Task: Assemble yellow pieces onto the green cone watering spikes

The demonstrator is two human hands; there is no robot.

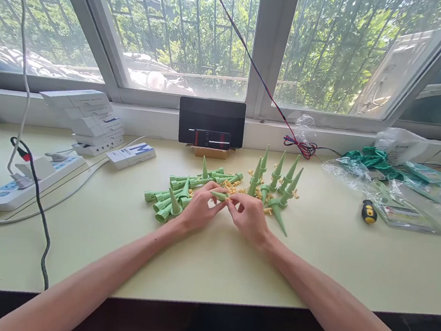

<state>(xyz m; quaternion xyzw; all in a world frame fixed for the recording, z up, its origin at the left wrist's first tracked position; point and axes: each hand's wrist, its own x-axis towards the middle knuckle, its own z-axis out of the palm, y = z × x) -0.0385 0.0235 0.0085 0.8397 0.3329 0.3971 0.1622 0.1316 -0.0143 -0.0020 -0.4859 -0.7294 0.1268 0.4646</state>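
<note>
Over the middle of the table my left hand (198,208) is closed around a pale green plastic watering spike (219,195) lying roughly level. Its end meets the pinched fingertips of my right hand (250,219), where a bit of yellow shows, seemingly a small valve; the fingers hide most of it. Left of my hands lies a pile of green spikes (162,213), mostly flat, a few pointing up. Behind my fingers are loose yellow valves (238,185). To the right stand several green spikes (277,171) with yellow valves fitted; one spike (279,219) lies tilted toward me.
A phone (211,139) leans on a dark tablet (212,114) at the back. Stacked white boxes (90,119) and a power strip (39,182) with cables occupy the left. On the right are a screwdriver (369,211), plastic bags (347,172) and a flat clear package (410,213).
</note>
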